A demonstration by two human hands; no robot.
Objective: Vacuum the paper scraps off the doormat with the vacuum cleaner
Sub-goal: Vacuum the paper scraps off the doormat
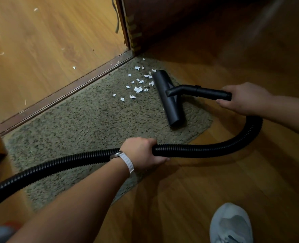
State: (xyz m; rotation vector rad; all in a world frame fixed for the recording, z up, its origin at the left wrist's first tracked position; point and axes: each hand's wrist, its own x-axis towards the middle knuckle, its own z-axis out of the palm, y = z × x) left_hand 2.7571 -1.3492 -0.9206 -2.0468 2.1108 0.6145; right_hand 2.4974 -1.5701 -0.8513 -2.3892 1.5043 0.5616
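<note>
The wooden floor (197,190) carries a shaggy grey-green doormat (85,120), laid along the threshold (66,95) on its far left edge. Across the near side of the mat runs the vacuum's black ribbed hose (206,149), which loops up on the right to the rigid tube (206,92). The hose looks light and springy. I'd expect it to bend freely but pull back against any turn, so it helps to hold the slack up off the pile.

The floor nozzle (169,106) sits flat on the far right part of the mat, its long side just beside the litter. It looks like hard, light plastic. It should slide easily on wood but drag in the shag, so it is best steered from the stiff tube.

The left hand (141,153) has its grip clamped round the hose over the mat's near edge. The right hand (245,98) has its grip wrapped round the end of the tube where the hose joins.

The paper scraps (138,89) lie scattered on the mat's far corner, left of the nozzle. They are small and feather-light, likely to flutter away or snag in the fibres. A slow pass would suit them better than a shove.
</note>
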